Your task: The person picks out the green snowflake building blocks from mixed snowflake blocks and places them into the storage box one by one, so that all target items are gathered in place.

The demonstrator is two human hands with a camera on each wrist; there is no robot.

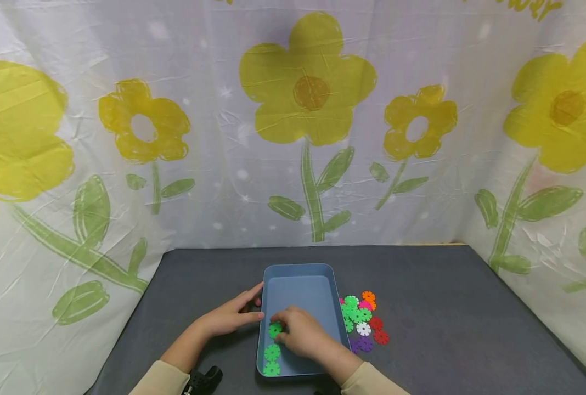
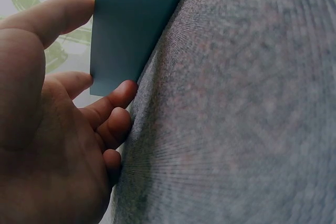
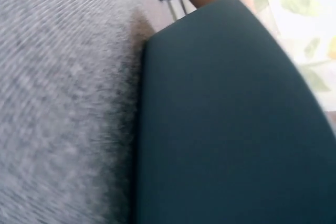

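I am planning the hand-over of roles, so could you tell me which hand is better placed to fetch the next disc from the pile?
Probably the right hand: it is in the tray, on the side nearest the pile. The left hand rests against the tray's far wall.

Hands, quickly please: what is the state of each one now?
Left hand: open, fingers touching the blue tray on its outer wall.
Right hand: inside the tray, pinching a green disc.

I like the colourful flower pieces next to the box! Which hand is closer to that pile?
Right. The right hand is inside the blue tray, just across its wall from the pile. The left hand rests on the tray's far side.
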